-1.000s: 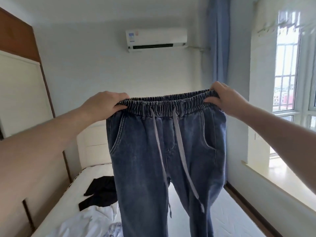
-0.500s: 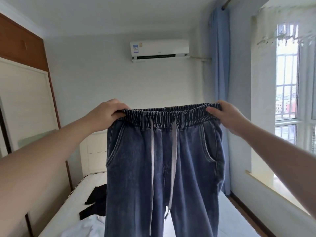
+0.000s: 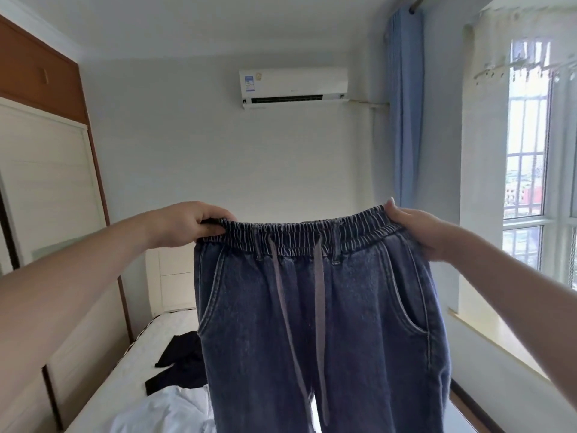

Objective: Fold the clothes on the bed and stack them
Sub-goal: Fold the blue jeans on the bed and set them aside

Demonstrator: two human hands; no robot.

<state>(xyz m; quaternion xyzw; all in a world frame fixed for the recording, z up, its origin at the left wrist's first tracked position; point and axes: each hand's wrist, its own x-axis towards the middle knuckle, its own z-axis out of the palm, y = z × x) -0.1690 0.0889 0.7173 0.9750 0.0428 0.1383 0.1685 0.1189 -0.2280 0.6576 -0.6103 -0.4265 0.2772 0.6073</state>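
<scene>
head view, the only one i have. i hold the jeans [image 3: 315, 323] up in the air in front of me, waistband level and stretched between both hands, legs hanging straight down toward the bed [image 3: 150, 348]. my left hand [image 3: 187, 225] has its fingers curled over the left end of the elastic waistband, clamped on the denim. my right hand [image 3: 415, 228] pinches the right end, thumb on top and fingers behind the cloth, also clamped on it. the two grey drawstrings hang loose down the front, and the jeans face me with both front pockets showing.

on the bed below, to the left of the hanging legs, a black garment [image 3: 181, 357] lies crumpled, and nearer to me a white garment [image 3: 156, 410] sits in a rumpled heap. neither looks folded. the lower part of the bed is hidden behind the jeans, so i cannot tell whether anything lies there.

as i judge it, the task is at an early stage: no folded stack shows anywhere in view, the jeans are only spread out and not yet folded, and at least the black and white pieces are left to do. the step in hand looks like squaring up the jeans before bringing the legs together.

around the bed i see a wardrobe [image 3: 46, 182] on the left, an air conditioner [image 3: 293, 85] on the far wall, a blue curtain [image 3: 406, 114] and a window [image 3: 537, 157] on the right.
</scene>
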